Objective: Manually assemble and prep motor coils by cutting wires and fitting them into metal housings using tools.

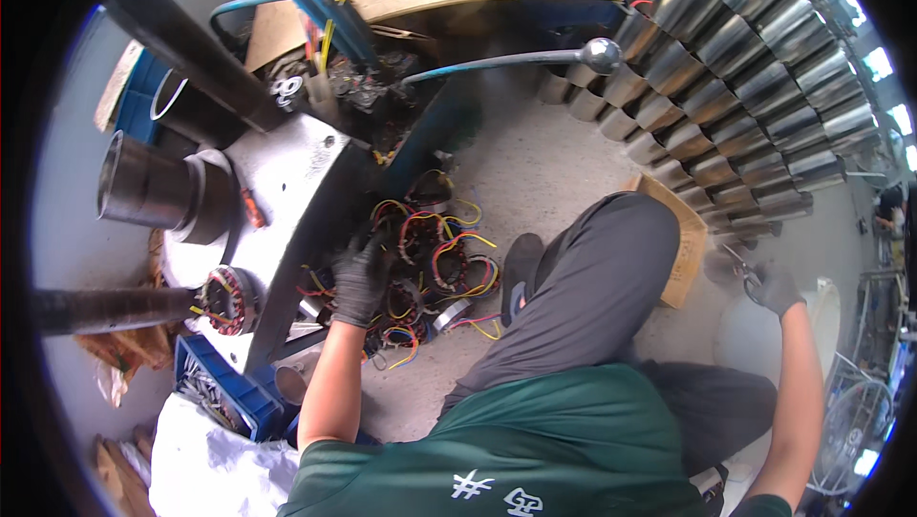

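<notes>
My left hand [359, 280], in a dark grey glove, reaches beside the machine's metal table. Its fingers stretch out at the edge of a cluster of wound motor stators [449, 264] with red, yellow and blue lead wires. Nothing shows in its grip, and whether it touches a stator I cannot tell. Out to the right, my gloved right hand [778, 291] is closed around a small scissors-like tool [742, 266], its tips pointing away from me. Another stator [228, 300] with red lacing sits at the end of a dark horizontal shaft [119, 311] on the left.
On the metal table [287, 159] stand a steel cylinder [145, 181] and a red-handled screwdriver [252, 209]. A ball-ended lever [599, 56] juts across the back. Metal sleeves [712, 87] are stacked at right, behind an open cardboard box [686, 259]. A blue bin [229, 385] stands lower left.
</notes>
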The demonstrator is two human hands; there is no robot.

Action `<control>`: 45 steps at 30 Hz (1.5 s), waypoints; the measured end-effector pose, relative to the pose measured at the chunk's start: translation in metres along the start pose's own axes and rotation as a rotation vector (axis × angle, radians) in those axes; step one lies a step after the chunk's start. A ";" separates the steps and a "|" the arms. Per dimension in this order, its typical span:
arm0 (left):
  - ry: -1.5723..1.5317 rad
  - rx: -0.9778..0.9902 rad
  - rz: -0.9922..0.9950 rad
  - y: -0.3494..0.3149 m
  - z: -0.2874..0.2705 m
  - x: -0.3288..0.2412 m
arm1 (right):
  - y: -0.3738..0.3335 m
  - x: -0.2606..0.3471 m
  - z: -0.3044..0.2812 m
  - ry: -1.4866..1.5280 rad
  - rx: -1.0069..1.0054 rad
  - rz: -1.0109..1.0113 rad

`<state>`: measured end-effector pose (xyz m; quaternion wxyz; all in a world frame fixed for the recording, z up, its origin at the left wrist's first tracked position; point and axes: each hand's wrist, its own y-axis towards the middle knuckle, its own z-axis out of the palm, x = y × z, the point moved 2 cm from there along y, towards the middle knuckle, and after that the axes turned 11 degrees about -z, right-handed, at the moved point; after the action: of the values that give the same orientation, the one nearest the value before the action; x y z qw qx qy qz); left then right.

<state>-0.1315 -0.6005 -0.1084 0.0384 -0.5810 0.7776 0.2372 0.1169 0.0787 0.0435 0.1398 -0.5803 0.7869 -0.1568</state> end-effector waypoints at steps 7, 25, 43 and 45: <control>-0.376 0.192 -0.010 -0.004 0.034 0.007 | 0.029 -0.036 -0.009 -0.014 0.064 -0.209; -0.172 0.020 -0.378 -0.059 -0.203 0.051 | 0.149 -0.051 0.253 -0.239 0.572 -0.517; 0.093 -0.113 -0.185 0.032 -0.371 -0.095 | 0.183 0.025 0.226 -0.046 0.593 -0.606; 0.067 -0.093 -0.096 0.042 -0.327 -0.104 | 0.166 0.011 0.249 0.412 0.318 -0.486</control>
<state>-0.0662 -0.6342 0.2291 -0.0033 -0.6262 0.7380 0.2512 0.0695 0.0937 -0.2521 0.0254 -0.6777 0.6033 -0.4196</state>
